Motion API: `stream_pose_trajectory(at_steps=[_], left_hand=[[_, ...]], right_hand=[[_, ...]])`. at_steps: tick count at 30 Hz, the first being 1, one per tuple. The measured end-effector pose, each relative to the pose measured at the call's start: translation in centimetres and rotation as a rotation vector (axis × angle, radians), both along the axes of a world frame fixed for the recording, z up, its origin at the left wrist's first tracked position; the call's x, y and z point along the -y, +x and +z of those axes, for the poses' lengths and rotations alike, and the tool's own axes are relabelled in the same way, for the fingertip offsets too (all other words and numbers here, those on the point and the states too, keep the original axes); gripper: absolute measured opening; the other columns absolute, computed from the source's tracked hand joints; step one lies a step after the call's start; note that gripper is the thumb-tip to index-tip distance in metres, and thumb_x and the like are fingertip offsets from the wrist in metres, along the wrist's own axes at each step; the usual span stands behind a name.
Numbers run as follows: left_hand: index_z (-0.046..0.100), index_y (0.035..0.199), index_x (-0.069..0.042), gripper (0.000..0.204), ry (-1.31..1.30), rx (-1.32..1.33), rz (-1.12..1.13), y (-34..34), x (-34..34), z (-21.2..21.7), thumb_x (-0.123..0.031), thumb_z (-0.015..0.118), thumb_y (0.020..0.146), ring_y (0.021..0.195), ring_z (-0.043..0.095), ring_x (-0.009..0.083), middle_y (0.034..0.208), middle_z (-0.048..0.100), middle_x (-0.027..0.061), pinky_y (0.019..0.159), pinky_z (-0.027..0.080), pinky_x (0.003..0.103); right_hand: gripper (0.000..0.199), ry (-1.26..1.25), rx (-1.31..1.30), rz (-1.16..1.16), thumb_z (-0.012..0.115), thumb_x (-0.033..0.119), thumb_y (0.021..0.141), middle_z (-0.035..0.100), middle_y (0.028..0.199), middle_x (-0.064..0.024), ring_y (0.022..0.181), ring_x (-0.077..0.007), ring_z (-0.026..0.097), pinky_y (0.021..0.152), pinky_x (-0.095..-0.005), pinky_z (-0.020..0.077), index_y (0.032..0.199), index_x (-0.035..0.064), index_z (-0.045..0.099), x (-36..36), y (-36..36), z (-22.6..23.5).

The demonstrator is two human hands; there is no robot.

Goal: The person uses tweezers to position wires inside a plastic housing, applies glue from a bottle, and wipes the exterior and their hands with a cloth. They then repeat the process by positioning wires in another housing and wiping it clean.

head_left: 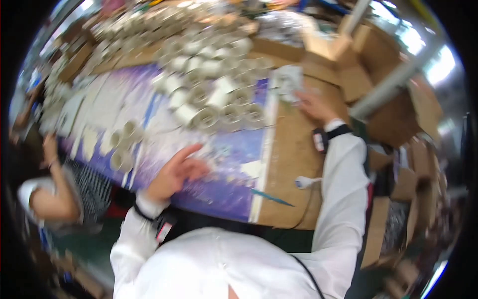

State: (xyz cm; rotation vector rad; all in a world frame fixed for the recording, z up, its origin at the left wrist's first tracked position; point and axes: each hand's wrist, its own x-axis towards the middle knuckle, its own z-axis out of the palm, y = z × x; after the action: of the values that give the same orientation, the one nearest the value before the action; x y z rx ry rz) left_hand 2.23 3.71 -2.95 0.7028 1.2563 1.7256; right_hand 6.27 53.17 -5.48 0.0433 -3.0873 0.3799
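Observation:
My left hand (180,172) hovers over the purple-and-white patterned tabletop (219,194). Its fingers are apart and nothing is in them. Further off to the right, my right hand (316,105) reaches over the brown cardboard surface (289,154). Its fingertips are closed at the edge of a crumpled whitish piece (288,82), like a cloth or soft plastic; blur hides the exact grip. Between and beyond my hands stand and lie many short cream tubes (206,118) in a stacked heap. A few more cream tubes (122,159) sit left of my left hand.
A teal pen-like stick (273,198) and a small white device (306,182) with a cord lie near the front edge. A co-worker's arm (57,174) is at the left. Cardboard boxes (398,209) and a grey post (398,82) stand at the right.

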Motion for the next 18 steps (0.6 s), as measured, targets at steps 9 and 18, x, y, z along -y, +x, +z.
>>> stream_pose_trajectory(at_steps=[9, 18], left_hand=[[0.01, 0.149, -0.006, 0.15, 0.458, 0.313, -0.315, -1.1, -2.8, -2.2, -0.088, 0.062, 0.034, 0.08, 0.045, 0.013, 0.108, 0.054, 0.0091, 0.071, 0.034, 0.025], [0.011, 0.148, -0.004, 0.15, 0.577, 0.508, -0.535, 2.2, -1.5, -1.9, -0.089, 0.058, 0.034, 0.083, 0.047, 0.0137, 0.114, 0.053, 0.0093, 0.072, 0.038, 0.026]], right_hand=[[0.032, -0.258, -0.385, -0.574, 0.061, 0.015, 0.089, 0.064, 0.094, -0.0039, 0.082, -0.0121, 0.057, 0.072, -0.0268, 0.0465, 0.119, 0.0029, 0.059, -12.2, 14.9, 3.9], [0.028, -0.212, -0.553, -0.435, 0.054, -0.001, 0.068, 0.055, 0.082, -0.0097, 0.077, -0.0191, 0.051, 0.068, -0.0301, 0.0414, 0.095, -0.0009, 0.064, 25.7, 34.1, 17.9]])
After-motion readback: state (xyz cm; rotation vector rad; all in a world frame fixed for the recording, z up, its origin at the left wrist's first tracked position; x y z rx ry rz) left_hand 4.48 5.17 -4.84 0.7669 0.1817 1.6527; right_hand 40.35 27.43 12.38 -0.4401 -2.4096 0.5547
